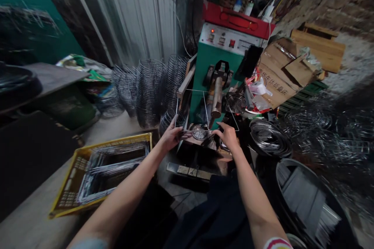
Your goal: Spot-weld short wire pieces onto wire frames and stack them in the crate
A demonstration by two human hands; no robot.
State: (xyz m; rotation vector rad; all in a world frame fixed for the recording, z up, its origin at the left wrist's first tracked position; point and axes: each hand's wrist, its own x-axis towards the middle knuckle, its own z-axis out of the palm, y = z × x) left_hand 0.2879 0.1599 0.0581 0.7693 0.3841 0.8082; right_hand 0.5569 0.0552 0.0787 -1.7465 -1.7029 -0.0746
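A thin rectangular wire frame (205,105) with a middle cross wire stands in front of the green machine (201,70). My left hand (172,136) has its fingers closed on the lower left part of the frame. My right hand (228,136) pinches its lower edge, right of the middle wire. Just behind that edge hangs the machine's thick metal arm (216,99), its lower tip close to the wire; whether they touch I cannot tell. Between my hands sits a round dish (200,134) of small shiny bits.
A yellow crate (70,179) of wire frames is at the left. Coiled wire bundles (150,93) stand by the metal wall. On the right are a wire coil (270,138), a black tub (336,202) holding metal strips, and a cardboard box (277,78).
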